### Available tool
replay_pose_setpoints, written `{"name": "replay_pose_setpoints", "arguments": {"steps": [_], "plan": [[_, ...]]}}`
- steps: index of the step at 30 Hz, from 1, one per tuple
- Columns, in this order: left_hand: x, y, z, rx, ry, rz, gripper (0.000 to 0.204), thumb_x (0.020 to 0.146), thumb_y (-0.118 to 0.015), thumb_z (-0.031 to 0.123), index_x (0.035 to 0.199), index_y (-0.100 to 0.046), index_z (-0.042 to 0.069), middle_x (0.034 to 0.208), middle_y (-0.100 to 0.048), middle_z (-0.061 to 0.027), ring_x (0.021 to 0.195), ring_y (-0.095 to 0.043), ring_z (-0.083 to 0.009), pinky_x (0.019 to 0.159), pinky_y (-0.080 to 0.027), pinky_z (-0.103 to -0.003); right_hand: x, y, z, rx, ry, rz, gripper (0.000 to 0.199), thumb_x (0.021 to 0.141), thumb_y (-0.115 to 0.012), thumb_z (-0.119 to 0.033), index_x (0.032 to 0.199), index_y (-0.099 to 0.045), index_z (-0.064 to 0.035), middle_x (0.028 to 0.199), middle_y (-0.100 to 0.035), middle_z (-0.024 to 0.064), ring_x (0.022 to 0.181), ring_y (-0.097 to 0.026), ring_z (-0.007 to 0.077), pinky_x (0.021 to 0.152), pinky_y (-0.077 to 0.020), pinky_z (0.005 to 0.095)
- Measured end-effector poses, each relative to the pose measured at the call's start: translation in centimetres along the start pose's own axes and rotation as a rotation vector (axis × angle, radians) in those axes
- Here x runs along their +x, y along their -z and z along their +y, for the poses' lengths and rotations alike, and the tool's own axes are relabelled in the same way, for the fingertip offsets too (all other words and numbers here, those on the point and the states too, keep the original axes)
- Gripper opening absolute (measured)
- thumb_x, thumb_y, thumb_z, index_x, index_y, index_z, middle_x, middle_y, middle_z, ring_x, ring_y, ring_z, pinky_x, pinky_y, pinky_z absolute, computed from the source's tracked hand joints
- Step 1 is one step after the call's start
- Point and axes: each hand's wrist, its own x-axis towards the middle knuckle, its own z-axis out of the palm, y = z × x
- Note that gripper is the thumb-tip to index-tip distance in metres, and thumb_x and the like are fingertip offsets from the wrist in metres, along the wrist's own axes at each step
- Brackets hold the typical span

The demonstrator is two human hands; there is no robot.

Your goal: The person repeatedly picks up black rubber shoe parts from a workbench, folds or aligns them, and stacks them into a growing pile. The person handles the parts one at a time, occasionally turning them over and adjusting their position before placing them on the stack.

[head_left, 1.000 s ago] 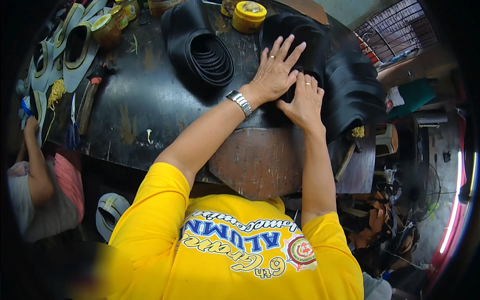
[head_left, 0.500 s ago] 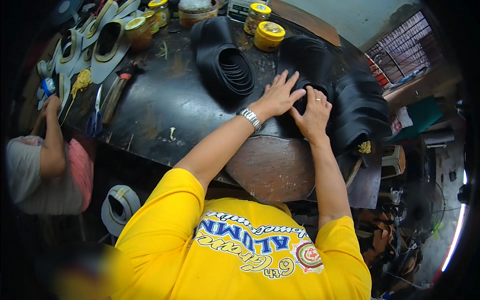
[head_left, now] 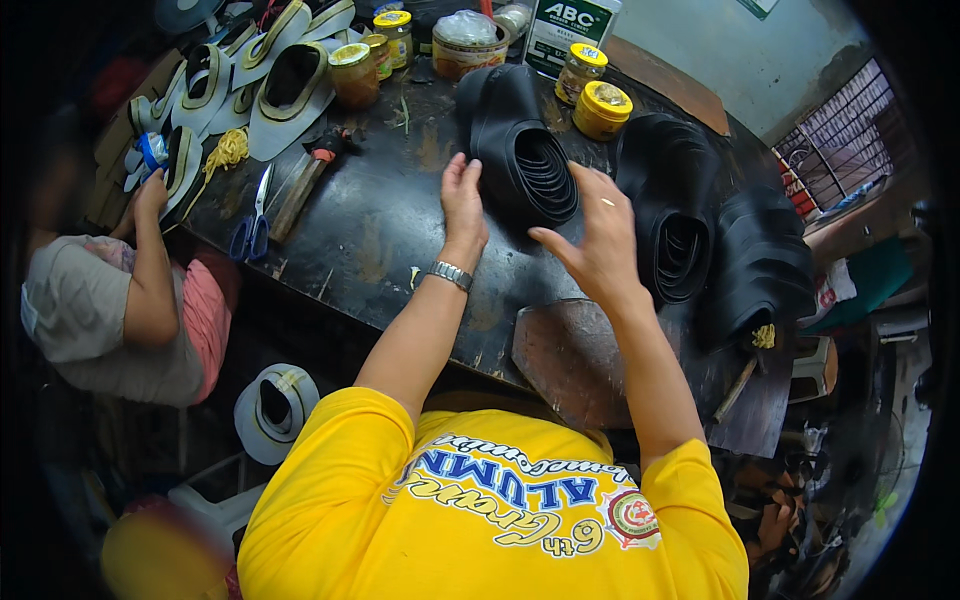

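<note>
A stack of nested black shoe uppers (head_left: 497,120) lies on the dark table between my hands, its oval opening facing me. My left hand (head_left: 463,205) is at the stack's left side, fingers pointing away from me, palm turned toward it. Across from it, my right hand (head_left: 600,235) reaches to the stack's right edge with thumb and fingers apart. Whether the fingertips touch the uppers I cannot tell. Just to the right stands a second nested black stack (head_left: 680,235), and beyond that a third stack (head_left: 762,260).
Grey unfinished uppers (head_left: 290,105) crowd the far left. Scissors (head_left: 255,225) and a hammer (head_left: 305,185) lie nearer. Yellow-lidded jars (head_left: 602,112) stand behind the stacks. A brown board (head_left: 570,365) sits at the front edge. A co-worker (head_left: 120,310) works at the left.
Both hands have left the middle black stack and moved left to the leftmost one, spreading apart to its two sides. The whole view has shifted, so the table appears further right.
</note>
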Motion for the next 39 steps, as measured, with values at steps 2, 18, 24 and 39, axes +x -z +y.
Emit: {"name": "replay_pose_setpoints", "arguments": {"steps": [2, 18, 24, 39], "plan": [[0.3, 0.2, -0.9, 0.004, 0.105, -0.080, 0.061, 0.097, -0.069, 0.020, 0.147, -0.042, -0.002, 0.143, -0.047, -0.0142, 0.133, -0.043, -0.0207, 0.115, -0.031, -0.032, 2.5, -3.2, 0.1, -0.034, -0.101, -0.157, 0.096, 0.070, -0.088, -0.036, 0.147, -0.043, -0.0039, 0.147, -0.049, 0.0182, 0.142, -0.038, 0.0366, 0.114, -0.0322, 0.0562], [-2.6, -1.0, 2.9, 0.351, -0.300, -0.399, 0.074, 0.087, -0.078, 0.040, 0.147, -0.048, 0.008, 0.154, -0.037, -0.0164, 0.144, -0.034, -0.0283, 0.120, -0.024, -0.040, -5.4, 10.6, -5.5, -0.093, 0.006, -0.640, 0.066, 0.075, -0.081, -0.016, 0.134, -0.055, -0.0043, 0.128, -0.060, 0.0162, 0.132, -0.044, 0.0396, 0.102, -0.0385, 0.0583], [-6.5, -2.3, 3.2, 0.641, -0.415, -0.740, 0.031, 0.089, -0.076, 0.031, 0.110, -0.068, 0.009, 0.138, -0.056, -0.0082, 0.131, -0.048, -0.0234, 0.113, -0.033, -0.037, -10.8, 10.7, -7.3, -0.135, -0.160, -0.578, 0.074, 0.076, -0.084, -0.022, 0.140, -0.052, -0.0068, 0.134, -0.056, 0.0156, 0.136, -0.041, 0.0386, 0.111, -0.0328, 0.0589], [-6.9, -2.2, 2.4, 0.348, -0.238, -0.594, 0.006, 0.088, -0.074, 0.011, 0.087, -0.070, 0.006, 0.107, -0.069, -0.0037, 0.114, -0.056, -0.0198, 0.103, -0.040, -0.034, -17.8, 7.5, -3.9, 0.016, -0.059, -0.119, 0.054, 0.073, -0.085, -0.018, 0.125, -0.067, -0.0206, 0.144, -0.056, 0.0073, 0.140, -0.044, 0.0356, 0.115, -0.0273, 0.0632]]}}
